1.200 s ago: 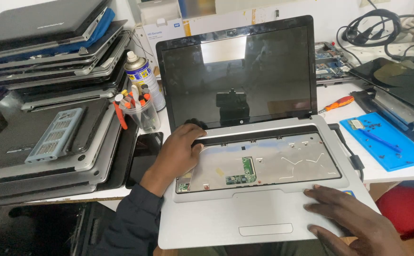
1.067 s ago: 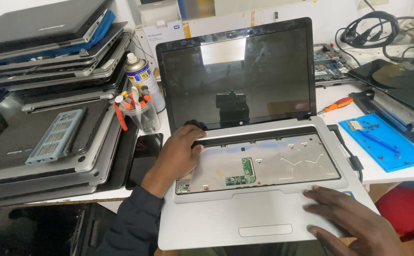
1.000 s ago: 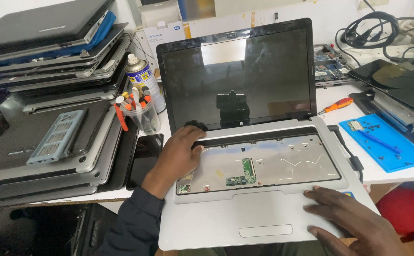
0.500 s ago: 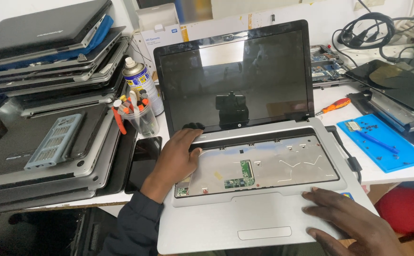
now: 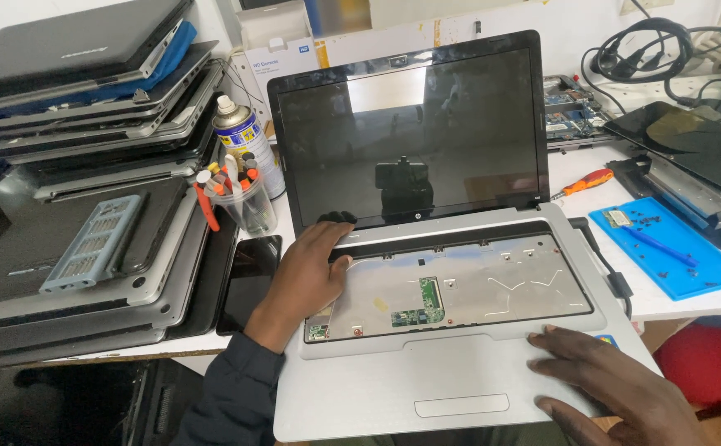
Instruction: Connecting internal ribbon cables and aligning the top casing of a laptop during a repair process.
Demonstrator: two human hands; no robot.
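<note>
The laptop (image 5: 459, 330) is steadied flat by the right hand (image 5: 616, 388), open-palmed; the left hand (image 5: 311, 277), its grip loosely curled on the keyboard-bay edge, should be pressed evenly.

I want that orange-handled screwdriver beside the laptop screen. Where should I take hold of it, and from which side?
Grip the screwdriver by its thick orange handle, coming from above and the right. It lies flat on the white table, its thin shaft pointing toward the laptop, so the handle end looks freest.
</note>
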